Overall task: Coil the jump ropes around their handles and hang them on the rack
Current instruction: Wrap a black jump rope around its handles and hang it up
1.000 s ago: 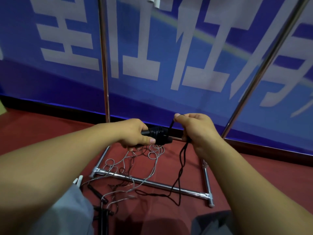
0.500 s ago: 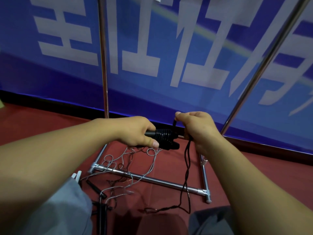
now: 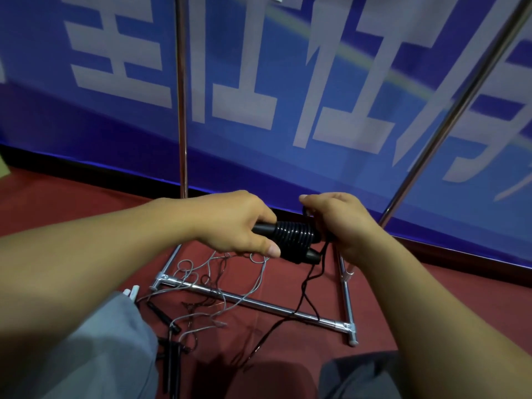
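Note:
My left hand (image 3: 230, 223) grips a pair of black jump rope handles (image 3: 292, 240) held level at mid-frame. Black rope is wound in tight turns around them. My right hand (image 3: 336, 223) pinches the black rope (image 3: 305, 289) right at the handles' right end. The loose remainder of that rope hangs down and trails over the rack's base bar to the red floor. The metal rack (image 3: 250, 302) stands in front of me, its two uprights rising left and right. Its top bar is out of view.
More jump ropes lie tangled on the floor: a grey rope (image 3: 198, 283) looped over the base bar, black handles (image 3: 172, 352) and a white handle tip (image 3: 131, 292) beside my left knee. A blue banner wall (image 3: 288, 96) stands close behind the rack.
More turns of black rope now sit on the handles, and the hanging tail has been drawn up shorter. My right hand has moved down against the handles' end.

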`<action>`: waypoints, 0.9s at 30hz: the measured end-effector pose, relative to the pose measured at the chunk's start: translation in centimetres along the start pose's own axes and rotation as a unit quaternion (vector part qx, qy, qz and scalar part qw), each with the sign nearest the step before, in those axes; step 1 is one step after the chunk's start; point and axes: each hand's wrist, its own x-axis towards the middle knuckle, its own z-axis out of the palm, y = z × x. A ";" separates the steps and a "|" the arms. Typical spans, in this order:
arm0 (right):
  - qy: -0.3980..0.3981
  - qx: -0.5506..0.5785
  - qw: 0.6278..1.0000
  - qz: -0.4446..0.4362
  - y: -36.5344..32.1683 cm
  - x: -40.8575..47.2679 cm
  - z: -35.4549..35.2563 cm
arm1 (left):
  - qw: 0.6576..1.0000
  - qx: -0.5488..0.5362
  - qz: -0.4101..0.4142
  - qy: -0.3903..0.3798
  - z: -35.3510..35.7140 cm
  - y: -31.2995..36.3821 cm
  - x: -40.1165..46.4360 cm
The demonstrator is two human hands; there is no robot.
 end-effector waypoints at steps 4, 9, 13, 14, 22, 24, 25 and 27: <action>-0.083 0.049 0.995 0.017 -0.5 -0.4 -0.2 | 0.994 -0.104 0.037 0.019 -0.1 0.1 -1.0; -0.175 0.080 0.981 0.033 -1.0 -0.8 0.1 | 0.983 -0.168 0.064 0.038 -0.5 0.1 -1.6; -0.200 0.066 0.978 0.009 -1.2 -1.1 0.4 | 0.969 -0.226 0.090 0.039 -0.4 0.2 -1.8; -0.204 0.050 0.978 -0.001 -1.2 -1.1 0.4 | 0.963 -0.248 0.094 0.038 -0.4 0.3 -1.8; -0.188 0.048 0.981 -0.007 -0.9 -0.4 1.2 | 0.928 -0.354 0.103 0.055 -0.4 0.7 -1.7; -0.161 0.060 0.985 -0.010 -1.0 -0.2 1.5 | 0.916 -0.384 0.094 0.068 -0.5 0.8 -1.6; -0.148 0.067 0.987 -0.010 -1.1 -0.1 1.6 | 0.911 -0.395 0.090 0.076 -0.5 0.8 -1.5; -0.134 0.081 0.988 -0.011 -1.0 0.0 1.8 | 0.907 -0.401 0.085 0.092 -0.4 1.0 -1.4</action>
